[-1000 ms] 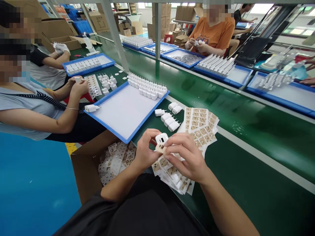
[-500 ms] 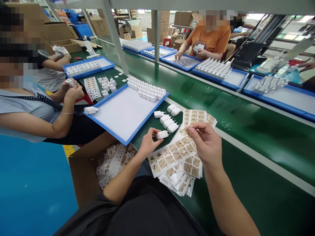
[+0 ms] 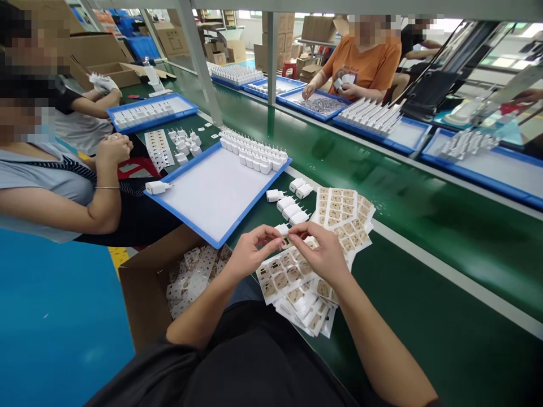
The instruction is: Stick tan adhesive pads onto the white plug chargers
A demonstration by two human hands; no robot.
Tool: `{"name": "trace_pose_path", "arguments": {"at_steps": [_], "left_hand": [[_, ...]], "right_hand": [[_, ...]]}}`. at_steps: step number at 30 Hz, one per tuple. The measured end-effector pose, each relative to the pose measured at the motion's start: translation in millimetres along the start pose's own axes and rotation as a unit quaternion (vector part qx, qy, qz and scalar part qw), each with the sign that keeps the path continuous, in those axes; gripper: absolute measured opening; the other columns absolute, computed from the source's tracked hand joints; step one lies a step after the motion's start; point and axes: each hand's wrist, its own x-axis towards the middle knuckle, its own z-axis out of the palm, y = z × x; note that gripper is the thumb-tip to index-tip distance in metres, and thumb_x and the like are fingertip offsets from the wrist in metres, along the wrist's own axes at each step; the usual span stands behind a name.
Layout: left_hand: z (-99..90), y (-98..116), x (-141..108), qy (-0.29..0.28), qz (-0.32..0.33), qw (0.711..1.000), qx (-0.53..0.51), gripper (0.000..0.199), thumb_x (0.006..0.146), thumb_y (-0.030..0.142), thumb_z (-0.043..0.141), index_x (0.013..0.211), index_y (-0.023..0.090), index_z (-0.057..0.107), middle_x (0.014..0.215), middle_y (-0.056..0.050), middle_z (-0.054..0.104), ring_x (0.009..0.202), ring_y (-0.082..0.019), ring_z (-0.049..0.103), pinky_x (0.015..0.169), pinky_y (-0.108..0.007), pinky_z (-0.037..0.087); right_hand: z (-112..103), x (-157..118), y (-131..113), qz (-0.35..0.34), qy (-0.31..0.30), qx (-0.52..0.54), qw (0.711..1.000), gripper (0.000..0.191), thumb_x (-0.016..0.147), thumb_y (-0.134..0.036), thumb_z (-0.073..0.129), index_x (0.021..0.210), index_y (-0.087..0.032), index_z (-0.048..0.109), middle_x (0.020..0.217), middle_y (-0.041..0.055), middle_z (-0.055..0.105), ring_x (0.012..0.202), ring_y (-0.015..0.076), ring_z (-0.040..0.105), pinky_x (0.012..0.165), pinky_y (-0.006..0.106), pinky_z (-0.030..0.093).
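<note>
My left hand [image 3: 251,252] and my right hand [image 3: 321,253] meet fingertip to fingertip over the table. Between their pinched fingers is a small brownish sticker [image 3: 287,242], mostly covered by the fingers. Just behind the fingertips lies a white plug charger [image 3: 281,228], partly hidden. Several more white chargers [image 3: 292,211] lie beyond it, prongs pointing away to the right. Under and beside my right hand spreads a pile of sticker sheets [image 3: 352,234] with brown rounded labels on white backing.
A blue-rimmed tray [image 3: 218,244] holds rows of chargers at its far side and a lone charger [image 3: 156,187] on its left corner. An open carton [image 3: 142,299] with used sheets stands below left. Co-workers sit left and across the green belt [image 3: 339,161]; a metal post [image 3: 199,68] rises behind.
My right hand has moved left with the sticker to meet my left hand. My left fingers have come off the charger. The co-worker at left has raised their hands.
</note>
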Motion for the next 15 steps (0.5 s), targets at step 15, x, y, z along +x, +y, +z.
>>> {"name": "trace_pose_path", "arguments": {"at_steps": [15], "left_hand": [[-183.1, -131, -112, 0.083, -0.437, 0.839, 0.312, 0.038, 0.086, 0.050, 0.061, 0.099, 0.014, 0.067, 0.090, -0.008, 0.075, 0.094, -0.029, 0.072, 0.081, -0.033, 0.053]], "right_hand": [[11, 1, 48, 0.044, -0.318, -0.263, 0.910, 0.006, 0.089, -0.016, 0.064, 0.088, -0.018, 0.069, 0.100, 0.0110, 0.071, 0.099, 0.0299, 0.062, 0.088, 0.045, 0.048]]}}
